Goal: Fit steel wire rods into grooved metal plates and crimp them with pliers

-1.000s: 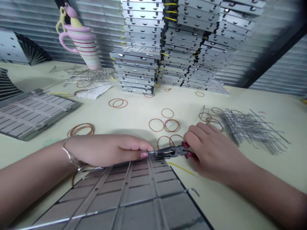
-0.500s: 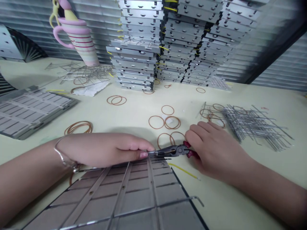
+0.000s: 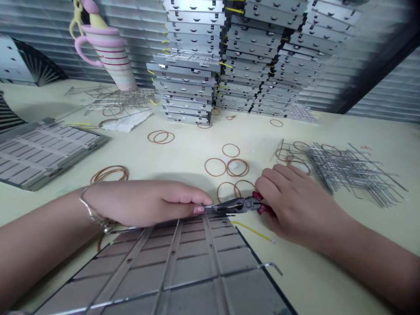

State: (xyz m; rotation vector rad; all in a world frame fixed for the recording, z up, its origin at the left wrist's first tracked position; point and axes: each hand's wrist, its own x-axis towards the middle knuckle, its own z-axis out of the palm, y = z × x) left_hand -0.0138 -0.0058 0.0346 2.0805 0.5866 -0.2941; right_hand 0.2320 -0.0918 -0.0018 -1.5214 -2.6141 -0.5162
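With the dial centred on the pliers' pivot and twelve at the far side, the dark-nosed pliers (image 3: 239, 204) are held out at mid-table, their red handles gripped by the right hand (image 3: 292, 205) at three o'clock. The fingers are curled well round, closed on those handles. At nine, the left hand (image 3: 154, 201) is laid over the far edge of the gridded panel (image 3: 193, 262), closed on it, thumb pressed down beside the pliers' tips. Whether a rod is pinched there too cannot be told, and what is bitten by the pliers is too small to be made out.

The panel itself is spread out at seven o'clock, crossed by thin metal rods. At five, the hooked end of one rod (image 3: 277, 267) is left jutting past its side, and a yellow wire (image 3: 254, 232) is seen just beside the edge. Between two and three, a heap of metal rods (image 3: 348, 168) is piled up. At twelve, copper-coloured rings (image 3: 205, 167) are scattered across the table (image 3: 183, 157). Metal units (image 3: 190, 87) are stacked high from eleven to one, a striped cup (image 3: 113, 57) is seen towards eleven, and between nine and ten a second panel (image 3: 42, 151) is laid flat.
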